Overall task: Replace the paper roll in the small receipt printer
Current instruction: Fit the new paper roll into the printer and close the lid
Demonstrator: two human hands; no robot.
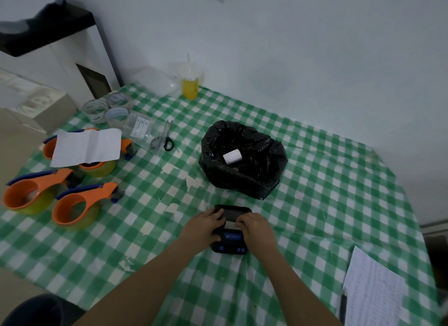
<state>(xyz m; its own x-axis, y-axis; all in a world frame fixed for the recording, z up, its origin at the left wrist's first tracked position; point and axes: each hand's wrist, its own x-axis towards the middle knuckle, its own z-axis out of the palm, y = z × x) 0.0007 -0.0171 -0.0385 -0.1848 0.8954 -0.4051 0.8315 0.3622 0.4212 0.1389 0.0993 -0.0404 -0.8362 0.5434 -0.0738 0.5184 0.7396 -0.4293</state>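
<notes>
The small black receipt printer [230, 248] with blue buttons sits on the green checked tablecloth [327, 192] near the table's front. Its lid [234, 210] is tipped open away from me, and white paper [230, 225] shows in the bay. My left hand [206, 225] grips the printer's left side, fingers at the lid's edge. My right hand [258, 230] rests on the right side, fingers over the paper bay. A white paper roll [232, 156] lies inside a black bin bag [244, 177] just behind the printer.
Three orange tape dispensers [72, 204] stand at the left, a white sheet [87, 146] over one. Scissors [164, 137], clear tape rolls [106, 109] and a plastic pouch lie behind them. A yellow drink cup [190, 83] is by the wall. Printed papers [373, 291] lie front right.
</notes>
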